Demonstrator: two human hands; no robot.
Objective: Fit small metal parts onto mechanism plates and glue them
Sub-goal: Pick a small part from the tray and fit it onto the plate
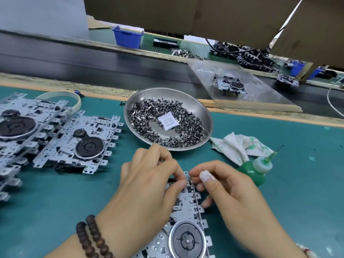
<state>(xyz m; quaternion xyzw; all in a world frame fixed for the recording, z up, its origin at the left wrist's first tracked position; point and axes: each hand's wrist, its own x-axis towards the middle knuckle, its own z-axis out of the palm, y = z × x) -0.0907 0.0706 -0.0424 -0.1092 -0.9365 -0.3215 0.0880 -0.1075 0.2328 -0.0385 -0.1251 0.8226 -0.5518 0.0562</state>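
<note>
A person sits at a green work mat (55,202) with both hands low in the middle. Under the hands lies a flat silver metal mechanism plate with a round black wheel (186,237) in it. The plate runs from the bottom edge up to the fingertips.

The left hand (149,185) rests on the top left part of this plate. Its fingers are curled, and the thumb and first finger pinch at the plate's top edge. The wrist wears a dark brown bead bracelet (93,237).

The right hand (223,185) comes in from the right. Its thumb and first finger are pinched close together at that same top edge, touching a tiny silver metal part (188,177) there (it is too small to see clearly). One fingertip is wrapped in white tape.

Just behind the hands sits a round shiny metal dish (204,112) full of small dark metal parts (191,125), with a white paper packet (168,121) on top of them. To the right of the hands, a green glue bottle with a thin needle tip (257,169) lies tilted on the mat, touching a crumpled white cloth with green stains (240,144).

On the left, more silver mechanism plates (78,144) lie in overlapping piles. Far back stands a blue plastic bin (127,37).
</note>
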